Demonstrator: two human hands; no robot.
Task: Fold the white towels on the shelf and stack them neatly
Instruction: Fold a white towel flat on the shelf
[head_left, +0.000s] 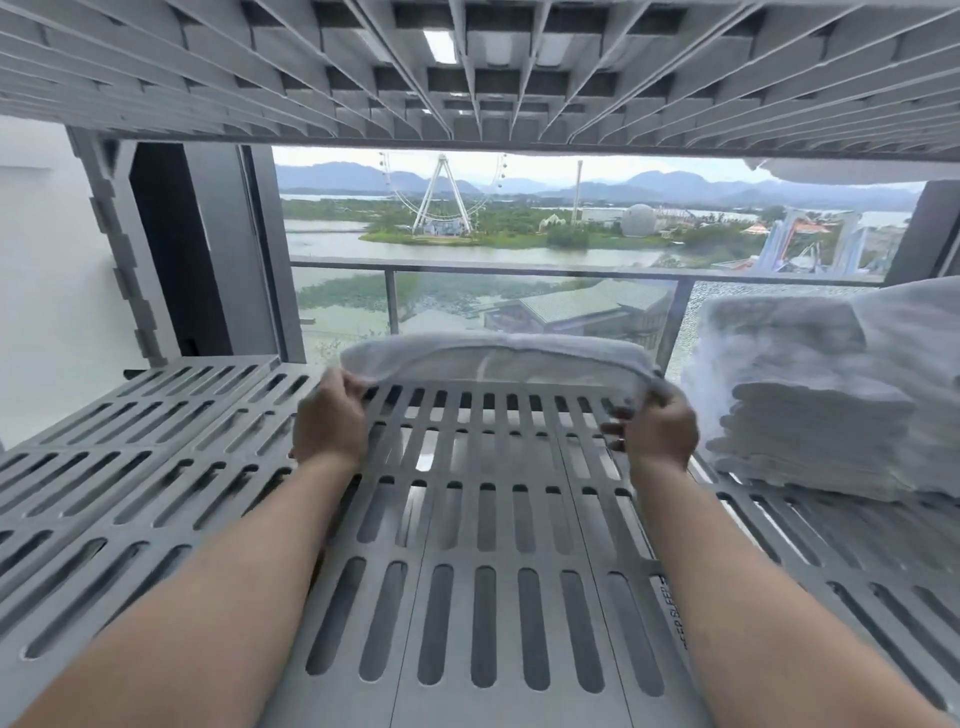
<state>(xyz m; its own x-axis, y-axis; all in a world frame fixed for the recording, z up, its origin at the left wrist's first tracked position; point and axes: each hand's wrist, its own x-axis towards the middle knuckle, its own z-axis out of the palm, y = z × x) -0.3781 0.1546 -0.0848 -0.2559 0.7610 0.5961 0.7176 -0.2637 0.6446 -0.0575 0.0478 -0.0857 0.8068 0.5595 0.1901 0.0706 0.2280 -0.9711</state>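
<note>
I see both forearms reaching in from 6 o'clock over the grey slotted shelf (467, 519). Left hand (328, 421) at 10 o'clock of frame centre has thumb and fingers pinched on the white towel (493, 356), at its near-left corner. Right hand (660, 428) at 2 o'clock has its fingers curled, gripping the near-right corner. The towel spans between the hands at 12 o'clock, near edge raised off the slats; I can't tell if the far edge touches the shelf. The stack of folded towels (810, 431) sits on the shelf at 3 o'clock, just beside the right hand but apart from it. Upper shelf (467, 78) is overhead. Beyond are the balcony railing (519, 273), water and a Ferris wheel (441, 192) at 12 o'clock.
</note>
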